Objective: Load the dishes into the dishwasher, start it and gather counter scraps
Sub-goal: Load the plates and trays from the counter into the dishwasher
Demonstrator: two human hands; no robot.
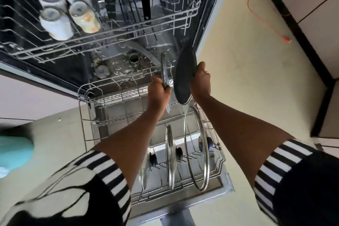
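- Three glass lids (197, 148) are already stood in the lower rack (86, 95); cups (55, 24) fill the upper rack at 11 o'clock
- A patterned plate (163, 71) is clasped by the left hand (158, 91), a dark plate (184, 77) by the right hand (200, 81), both held edge-up over the rack at 12 o'clock
- Slotting, starting and scrap-gathering are judged still undone

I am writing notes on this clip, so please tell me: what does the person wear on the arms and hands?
Both forearms are bare, and the left hand and right hand wear no gloves; no rings or watch show. The left sleeve ends in a cuff of black and white stripes, above cream cloth with black lines. The right sleeve has the same striped cuff on black cloth.
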